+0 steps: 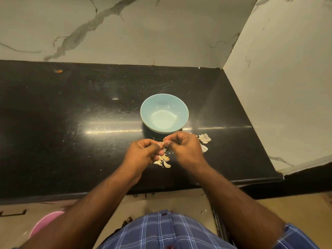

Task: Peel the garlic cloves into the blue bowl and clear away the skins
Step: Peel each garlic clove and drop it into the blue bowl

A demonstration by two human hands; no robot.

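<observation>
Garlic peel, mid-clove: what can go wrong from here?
1. The left hand and right hand pinch the small garlic clove short of the empty light-blue ceramic bowl; a slipped grip likely drops it on the black stone counter.
2. Papery skins lying near the counter's front edge may fall off.

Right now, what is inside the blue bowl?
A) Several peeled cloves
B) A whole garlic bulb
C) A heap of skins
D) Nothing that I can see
D: the blue bowl shows only its bare glazed inside, while the left hand and right hand pinch a garlic clove together just in front of it, and loose skins lie on the black counter.
</observation>
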